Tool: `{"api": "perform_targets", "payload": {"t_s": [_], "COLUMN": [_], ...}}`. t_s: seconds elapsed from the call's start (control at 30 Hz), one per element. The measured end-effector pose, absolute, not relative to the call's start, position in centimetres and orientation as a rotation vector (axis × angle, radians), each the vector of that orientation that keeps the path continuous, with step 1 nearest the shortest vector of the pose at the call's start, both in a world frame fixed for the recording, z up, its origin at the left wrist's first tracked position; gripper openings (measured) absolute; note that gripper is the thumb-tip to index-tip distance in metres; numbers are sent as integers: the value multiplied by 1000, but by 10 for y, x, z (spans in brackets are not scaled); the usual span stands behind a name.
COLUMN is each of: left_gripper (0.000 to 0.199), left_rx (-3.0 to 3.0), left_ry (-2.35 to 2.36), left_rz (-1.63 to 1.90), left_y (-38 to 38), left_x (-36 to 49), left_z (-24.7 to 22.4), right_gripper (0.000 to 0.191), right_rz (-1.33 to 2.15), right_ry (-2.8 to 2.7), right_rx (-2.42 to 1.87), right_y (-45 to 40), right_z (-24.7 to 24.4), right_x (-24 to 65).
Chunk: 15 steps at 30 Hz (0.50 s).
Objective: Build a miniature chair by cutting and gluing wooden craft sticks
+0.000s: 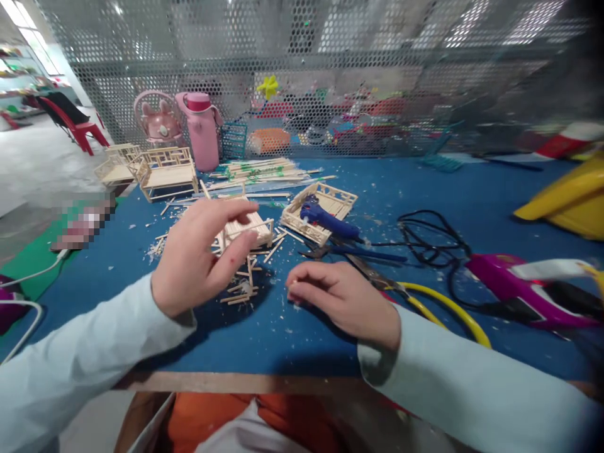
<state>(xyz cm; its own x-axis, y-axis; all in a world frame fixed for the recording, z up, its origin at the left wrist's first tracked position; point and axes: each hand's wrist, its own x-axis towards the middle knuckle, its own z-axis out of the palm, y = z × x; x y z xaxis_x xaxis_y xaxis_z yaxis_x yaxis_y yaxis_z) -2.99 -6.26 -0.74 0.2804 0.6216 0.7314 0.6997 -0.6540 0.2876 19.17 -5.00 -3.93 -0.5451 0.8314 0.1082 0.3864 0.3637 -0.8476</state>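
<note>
As the worktop (255, 352) goes L to R, 2 mini stick benches (170, 178) stand at its far L, w/ a pink bottle (204, 139) nr them. Next, the L hand (201, 251): raised, thumb & fingers well apart, nothing visibly gripped. Can't tell if it touches the small stick frame (250, 228), partly hidden behind it, approx. mid-worktop; loose stick bits (240, 294) lie nr that. Then a shallow stick tray (342, 202) w/ a blue glue gun (330, 221) across it. The R hand (340, 299) is curled, thumb & index tips together; can't tell if anything tiny's pinched. Further R: pliers (363, 252), yellow-handled cutters (422, 287), purple tool (500, 277).
</note>
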Motion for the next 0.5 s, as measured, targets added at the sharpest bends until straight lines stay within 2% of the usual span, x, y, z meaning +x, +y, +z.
{"api": "perform_targets", "payload": {"t_s": [0.1, 0.17, 0.23, 0.33, 0.5], "left_gripper": [28, 22, 26, 29, 28], "left_rx": [-2557, -2590, -2574, -2567, -2635], "left_ry": [-1268, -1337, -1400, -1531, -1756], "left_rz": [-763, -430, -312, -574, -1530], "left_y": [-38, -25, -19, -24, -53], "left_x": [-35, -35, -36, -38, -35], "left_z": [0, -1, -1, 0, -7], "right_gripper": [24, 26, 25, 22, 4], "right_rz": [1033, 903, 683, 426, 36], "right_ry": [-2097, -2100, -2143, -2108, -1965], "right_rx": [-1112, -1147, -1149, -1090, -945], "right_y": [-34, -28, -27, -35, -51], "right_z": [-45, -44, -39, -25, 4], "right_x": [206, 212, 214, 210, 189]}}
